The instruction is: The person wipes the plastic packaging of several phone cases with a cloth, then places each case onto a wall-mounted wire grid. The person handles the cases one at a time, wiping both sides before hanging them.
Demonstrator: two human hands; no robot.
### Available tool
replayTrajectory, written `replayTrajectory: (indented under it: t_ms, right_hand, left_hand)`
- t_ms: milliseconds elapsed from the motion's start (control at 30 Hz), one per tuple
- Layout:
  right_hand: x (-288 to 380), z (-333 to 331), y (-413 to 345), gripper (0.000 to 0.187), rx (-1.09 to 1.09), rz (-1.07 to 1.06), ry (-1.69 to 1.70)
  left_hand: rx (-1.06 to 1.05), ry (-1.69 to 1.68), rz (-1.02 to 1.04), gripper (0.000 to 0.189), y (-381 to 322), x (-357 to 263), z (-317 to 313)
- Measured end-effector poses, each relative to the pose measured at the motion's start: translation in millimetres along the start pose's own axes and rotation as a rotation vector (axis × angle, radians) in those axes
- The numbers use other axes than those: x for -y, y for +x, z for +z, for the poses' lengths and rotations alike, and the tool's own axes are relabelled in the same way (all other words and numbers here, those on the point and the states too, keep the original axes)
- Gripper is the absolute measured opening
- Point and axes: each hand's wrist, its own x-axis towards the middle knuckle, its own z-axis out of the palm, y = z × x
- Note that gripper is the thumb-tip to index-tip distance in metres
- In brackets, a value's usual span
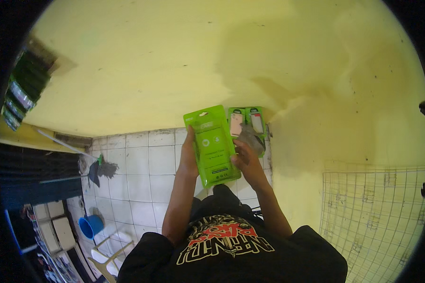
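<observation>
My left hand [189, 155] grips the left edge of a bright green plastic pouch [214, 148], thumb on its front. The pouch is a printed phone-case package with a hang hole at its top. At its right edge my right hand [248, 162] is curled, thumb tip against or very near the pouch. A crumpled grey cloth [252, 139] bunches at the right hand's fingers and seems held there. Behind the cloth are two green phone-case packages, one with a pink case [237, 123], one with a pale case [256, 122]; what supports them is hidden.
A yellow wall [156, 70] rises ahead and to the right. White floor tiles [138, 187] spread leftward, with a mop head [108, 169], a blue bucket [91, 227] and a chair [109, 253]. A wire grid panel [372, 215] leans right; green packages [21, 93] hang upper left.
</observation>
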Motion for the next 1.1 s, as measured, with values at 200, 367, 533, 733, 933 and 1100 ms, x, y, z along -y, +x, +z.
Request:
replayTrajectory:
  t_ms: [200, 367, 533, 733, 933, 1100]
  right_hand:
    - [34.4, 125.9, -32.2, 0.05, -0.043, -0.326, -0.277]
    - [28.8, 254.0, -83.8, 0.046, 0.139, -0.725, -0.902]
    - [19.6, 372.5, -102.4, 0.043, 0.285, -0.901, -0.633]
    - [20.9, 521.8, -82.7, 0.017, 0.557, -0.385, -0.006]
    - [13.8, 636.1, -69.3, 0.031, 0.631, -0.317, 0.119]
    - [7.0, 717.2, -29.9, 0.016, 0.695, -0.438, 0.045]
  left_hand:
    - [-0.493, 0.732, 0.583, 0.056, -88.8, -52.8, -5.8]
    - [-0.322, 0.426, 0.694, 0.053, -211.9, -123.9, -32.8]
    - [-0.563, 0.408, 0.802, 0.043, -325.1, -196.0, -83.4]
    - [-0.505, 0.262, 0.809, 0.036, -440.2, -247.0, -126.9]
    - [-0.513, 0.401, 0.901, 0.041, -495.6, -300.3, -181.4]
    - [-0.526, 0.576, 0.992, 0.04, -515.8, -369.1, -228.2]
